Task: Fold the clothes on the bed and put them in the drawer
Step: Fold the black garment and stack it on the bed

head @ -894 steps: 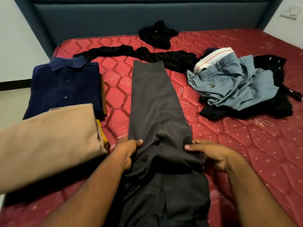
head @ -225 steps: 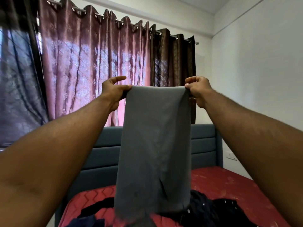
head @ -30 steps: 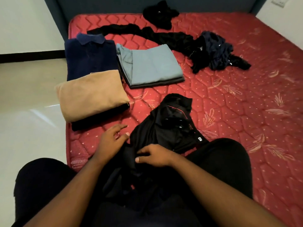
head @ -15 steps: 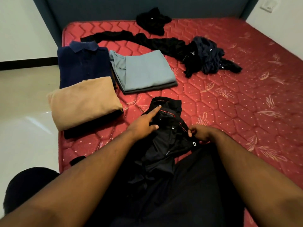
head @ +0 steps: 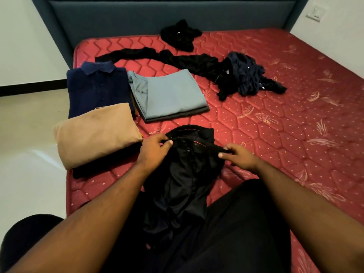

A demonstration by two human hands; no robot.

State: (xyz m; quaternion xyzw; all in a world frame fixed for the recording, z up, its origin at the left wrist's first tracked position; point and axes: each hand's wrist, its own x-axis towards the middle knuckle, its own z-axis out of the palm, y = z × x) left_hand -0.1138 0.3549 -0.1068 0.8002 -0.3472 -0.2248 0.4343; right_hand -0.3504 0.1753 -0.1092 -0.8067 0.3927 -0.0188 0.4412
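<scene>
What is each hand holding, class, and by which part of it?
Both hold the black trousers by the waistband: the left hand pinches its left end, the right hand its right end, fingers curled over the edge.

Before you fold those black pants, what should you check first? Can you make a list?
1. Left hand grips the black pants at the waistband: ok.
2. Right hand grips the other side: ok.
3. Pants lying flat and smooth: not ok, bunched up.
4. Free mattress space beyond the pants to spread them: ok.
5. Blue trousers and tan stack clear of the pants: ok, though the tan one is close.
6. Drawer ready: cannot tell, not in view.
</scene>
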